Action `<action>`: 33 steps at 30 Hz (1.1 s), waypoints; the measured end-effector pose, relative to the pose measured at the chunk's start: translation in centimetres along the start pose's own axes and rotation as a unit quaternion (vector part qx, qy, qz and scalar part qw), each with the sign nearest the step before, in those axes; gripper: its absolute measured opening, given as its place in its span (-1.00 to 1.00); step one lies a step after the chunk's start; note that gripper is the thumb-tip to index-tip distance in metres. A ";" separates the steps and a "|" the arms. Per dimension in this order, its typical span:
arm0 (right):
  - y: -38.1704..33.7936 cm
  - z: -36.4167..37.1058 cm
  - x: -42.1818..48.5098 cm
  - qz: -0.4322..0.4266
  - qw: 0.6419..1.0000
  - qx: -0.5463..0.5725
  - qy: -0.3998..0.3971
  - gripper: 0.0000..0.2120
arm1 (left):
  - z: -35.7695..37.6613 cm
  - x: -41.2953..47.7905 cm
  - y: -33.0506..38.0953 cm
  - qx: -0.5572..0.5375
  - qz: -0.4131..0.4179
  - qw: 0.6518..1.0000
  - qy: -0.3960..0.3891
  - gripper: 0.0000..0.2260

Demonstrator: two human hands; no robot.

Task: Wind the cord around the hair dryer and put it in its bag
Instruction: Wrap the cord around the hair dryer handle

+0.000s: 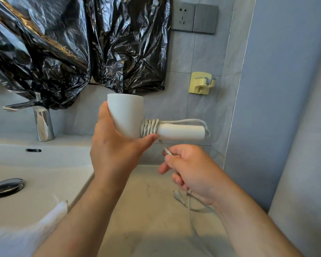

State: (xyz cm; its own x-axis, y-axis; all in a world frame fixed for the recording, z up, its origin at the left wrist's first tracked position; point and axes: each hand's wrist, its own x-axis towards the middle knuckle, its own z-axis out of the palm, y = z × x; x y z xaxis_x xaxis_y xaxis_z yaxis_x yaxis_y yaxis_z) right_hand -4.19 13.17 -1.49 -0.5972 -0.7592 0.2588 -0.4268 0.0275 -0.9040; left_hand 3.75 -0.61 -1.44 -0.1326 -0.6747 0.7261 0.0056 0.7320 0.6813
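A white hair dryer [127,115] is held up over the counter, barrel upright, handle [182,133] pointing right. My left hand [113,151] grips the barrel from below, thumb pressed under the coils. The grey-white cord [149,127] is wound in several turns where handle meets barrel, and a loop runs along the handle to its end. My right hand [191,169] is just below the handle, closed on the loose cord. The rest of the cord [195,208] trails under that hand onto the counter. No bag for the dryer can be made out.
A white sink [44,175] with drain [6,187] and chrome faucet [43,121] lies left. Black plastic sheeting [72,45] hangs on the wall above. A yellow wall holder [201,83] and grey socket panel [194,17] are on the tiled wall. A blue wall [285,89] closes the right.
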 end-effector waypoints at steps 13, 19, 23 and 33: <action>2.0 -2.9 1.9 -0.386 0.782 -0.406 0.276 -0.73 | -1.9 1.3 0.1 0.021 0.063 0.991 -0.115 -0.06; 0.8 -4.0 1.0 -0.251 0.894 -0.337 0.156 -0.55 | -2.4 1.4 0.4 0.055 0.124 0.972 -0.190 0.04; 1.1 -4.0 0.8 -0.159 0.941 -0.272 0.123 -0.54 | -1.9 1.0 0.7 0.042 0.146 0.968 -0.201 0.04; 0.1 -4.1 0.4 -0.167 0.933 -0.263 0.178 -0.65 | 0.1 -0.4 1.0 0.146 0.239 0.947 -0.154 0.16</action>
State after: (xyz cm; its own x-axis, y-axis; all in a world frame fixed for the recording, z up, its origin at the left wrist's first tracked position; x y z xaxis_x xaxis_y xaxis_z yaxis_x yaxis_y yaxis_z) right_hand -7.30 15.53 -0.05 -0.5181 -0.5214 0.6781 -0.8486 0.2142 -0.4837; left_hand 3.72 0.36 -1.08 -0.4681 -0.2318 0.8527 -0.1299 0.9726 0.1930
